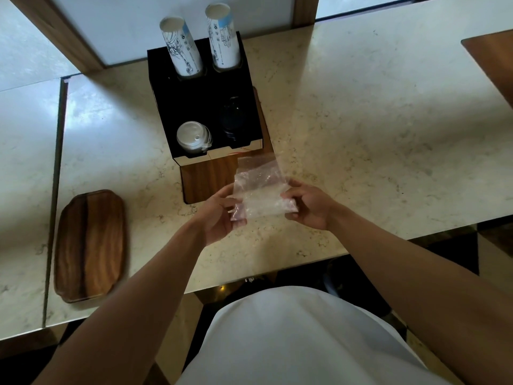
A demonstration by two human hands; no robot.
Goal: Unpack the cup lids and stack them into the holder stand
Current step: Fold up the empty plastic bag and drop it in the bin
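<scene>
Clear plastic bag (258, 190), crumpled, held at frame centre above the counter (361, 120). Left hand (219, 215) pinching its left edge, right hand (308, 207) pinching its right edge; fingers of both curled on the film. Bag contents not discernible. Black holder (200, 107) in upper centre, standing on a wood board (205, 179) just beyond the bag. White lids (191, 137) in front-left slot; dark lids (231, 120) in front-right slot. Two cup stacks (180, 47) in rear slots, tilted. Wood tray (88, 245) at lower left, well apart from the hands.
</scene>
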